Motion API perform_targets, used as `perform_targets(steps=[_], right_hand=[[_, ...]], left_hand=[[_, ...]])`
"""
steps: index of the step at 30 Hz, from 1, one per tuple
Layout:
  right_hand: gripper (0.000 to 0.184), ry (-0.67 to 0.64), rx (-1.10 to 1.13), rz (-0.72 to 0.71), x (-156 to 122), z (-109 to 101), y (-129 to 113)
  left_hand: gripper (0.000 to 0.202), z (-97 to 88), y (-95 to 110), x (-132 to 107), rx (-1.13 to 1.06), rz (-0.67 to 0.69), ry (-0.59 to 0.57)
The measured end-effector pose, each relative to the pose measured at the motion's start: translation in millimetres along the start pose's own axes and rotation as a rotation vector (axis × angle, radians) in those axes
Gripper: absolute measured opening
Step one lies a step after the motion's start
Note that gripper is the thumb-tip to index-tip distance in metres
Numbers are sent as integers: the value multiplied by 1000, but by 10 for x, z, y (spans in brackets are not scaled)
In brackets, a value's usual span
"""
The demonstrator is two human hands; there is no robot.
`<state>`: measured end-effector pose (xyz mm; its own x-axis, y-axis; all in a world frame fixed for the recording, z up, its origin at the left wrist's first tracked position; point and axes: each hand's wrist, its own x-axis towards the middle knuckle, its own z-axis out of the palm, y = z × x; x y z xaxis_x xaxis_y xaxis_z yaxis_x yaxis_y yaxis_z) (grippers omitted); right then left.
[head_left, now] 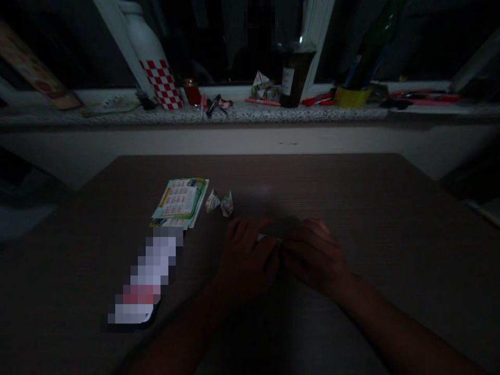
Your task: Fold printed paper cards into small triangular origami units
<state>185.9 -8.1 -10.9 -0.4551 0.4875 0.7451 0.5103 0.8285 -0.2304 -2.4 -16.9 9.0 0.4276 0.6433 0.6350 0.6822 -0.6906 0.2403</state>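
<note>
In the dim head view my left hand (250, 255) and my right hand (314, 255) meet low over the table. A small pale piece of paper (269, 238) shows between them, mostly covered by my fingers. My left thumb and fingers close around its left side, and my right fingers are bunched at its right end. Just beyond my left hand stand two small folded paper shapes (227, 204), printed in colours. Left of these lies a stack of printed calendar sheets (180, 199), green and white.
A phone (150, 278) with a lit, blurred-out screen lies left of my forearms. Along the granite windowsill (242, 113) stand a checkered bottle (162, 83), a dark container (295, 73), a green bottle (375, 44) and a folded paper shape (261, 83).
</note>
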Motion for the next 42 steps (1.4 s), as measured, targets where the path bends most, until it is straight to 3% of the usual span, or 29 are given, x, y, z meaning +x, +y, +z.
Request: perform_targets(steps=[23, 31, 37, 42], right_hand=[[19, -33, 35, -96, 15, -53, 90], [16, -1, -4, 28, 53, -223, 134], [26, -38, 44, -28, 46, -108, 106], [17, -45, 63, -52, 45, -24, 87]], left_hand=[[3, -16, -73, 93, -69, 58, -126], [7, -61, -221, 61, -52, -8, -58], [6, -53, -132, 91, -66, 31, -110], [4, -3, -98, 75, -97, 76, -148]])
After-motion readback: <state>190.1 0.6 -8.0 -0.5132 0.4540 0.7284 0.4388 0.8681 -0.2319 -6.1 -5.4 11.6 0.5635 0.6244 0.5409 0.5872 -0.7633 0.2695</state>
